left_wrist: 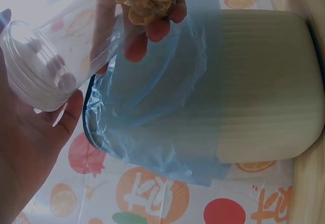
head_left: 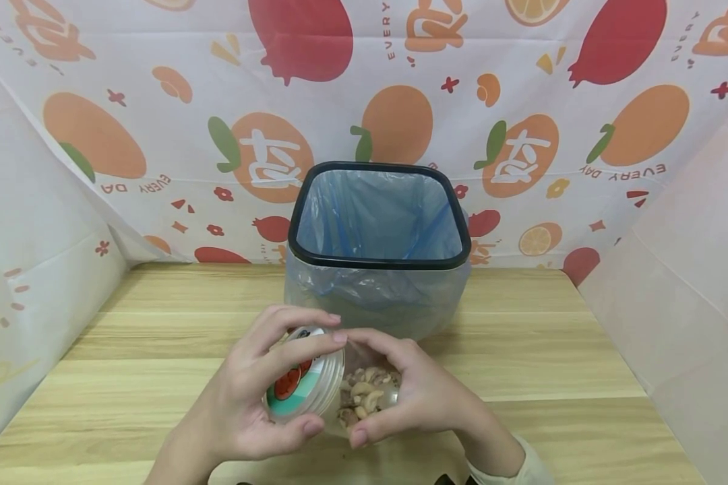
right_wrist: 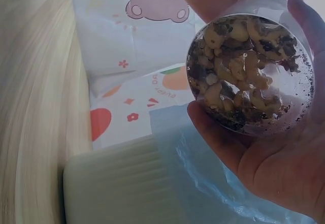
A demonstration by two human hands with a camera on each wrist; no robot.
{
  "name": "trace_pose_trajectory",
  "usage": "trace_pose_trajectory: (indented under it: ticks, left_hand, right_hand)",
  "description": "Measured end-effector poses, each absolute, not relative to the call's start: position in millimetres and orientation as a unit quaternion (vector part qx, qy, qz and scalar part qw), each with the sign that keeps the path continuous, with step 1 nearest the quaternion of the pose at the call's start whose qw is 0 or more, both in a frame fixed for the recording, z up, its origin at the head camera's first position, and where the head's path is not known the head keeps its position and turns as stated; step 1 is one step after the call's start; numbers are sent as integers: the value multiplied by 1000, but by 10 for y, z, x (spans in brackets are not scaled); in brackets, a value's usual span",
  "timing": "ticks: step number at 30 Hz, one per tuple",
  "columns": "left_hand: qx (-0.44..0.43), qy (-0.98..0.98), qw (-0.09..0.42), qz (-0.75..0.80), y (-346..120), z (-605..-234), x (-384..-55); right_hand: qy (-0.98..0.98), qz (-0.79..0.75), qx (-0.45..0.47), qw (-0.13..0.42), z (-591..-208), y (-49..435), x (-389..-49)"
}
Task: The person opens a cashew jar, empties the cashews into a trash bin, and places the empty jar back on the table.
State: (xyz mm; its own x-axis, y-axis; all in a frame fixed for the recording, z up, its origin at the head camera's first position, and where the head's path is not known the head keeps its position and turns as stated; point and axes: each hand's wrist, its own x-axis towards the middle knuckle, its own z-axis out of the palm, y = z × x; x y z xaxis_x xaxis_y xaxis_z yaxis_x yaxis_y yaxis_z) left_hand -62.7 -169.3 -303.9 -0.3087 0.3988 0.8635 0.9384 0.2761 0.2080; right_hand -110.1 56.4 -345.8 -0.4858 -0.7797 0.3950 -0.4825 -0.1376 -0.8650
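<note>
My left hand [head_left: 243, 397] grips a round lid [head_left: 297, 384] with a green, white and red label, fingers over its top edge and thumb below. The clear plastic jar [head_left: 367, 397] lies tilted on its side in the air, its mouth toward the lid. Around the jar's body curls my right hand [head_left: 431, 387]. Cashew nuts [right_wrist: 233, 76] with dark crumbs show through the jar's bottom in the right wrist view. In the left wrist view, the ridged clear rim of the lid [left_wrist: 38, 66] sits at the jar's mouth.
Behind the hands a pale bin [head_left: 376, 303] with a black rim stands on the wooden table [head_left: 558, 377]. A blue plastic bag [head_left: 382, 209] lines it and folds over its outside. Fruit-printed cloth [head_left: 176, 148] hangs at the back and sides.
</note>
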Motion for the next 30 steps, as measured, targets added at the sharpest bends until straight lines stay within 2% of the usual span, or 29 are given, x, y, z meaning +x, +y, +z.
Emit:
trace_pose_trajectory:
  ticks: [4, 10, 14, 18, 25, 30]
  left_hand:
    - [-455, -721, 367, -374, -1696, -3042, -634]
    - [-405, -747, 382, -364, -1697, -3051, -641]
    - [-388, -754, 382, -367, -1688, -3062, -643]
    - [-384, -761, 372, -366, -1694, -3065, -632]
    - [-458, -730, 351, -367, -1709, -3025, -629]
    - [-483, -710, 352, -373, -1693, -3021, -639]
  right_hand:
    - [668, -557, -484, 93, -3456, 549, -1083]
    - [720, -523, -456, 5, -3449, 514, -1041]
    - [737, -509, -445, -19, -3448, 499, -1034]
    - [738, -509, -443, -7, -3455, 502, -1044]
    - [692, -550, -457, 101, -3464, 555, -1088]
    - [665, -566, -467, 137, -3460, 579, -1102]
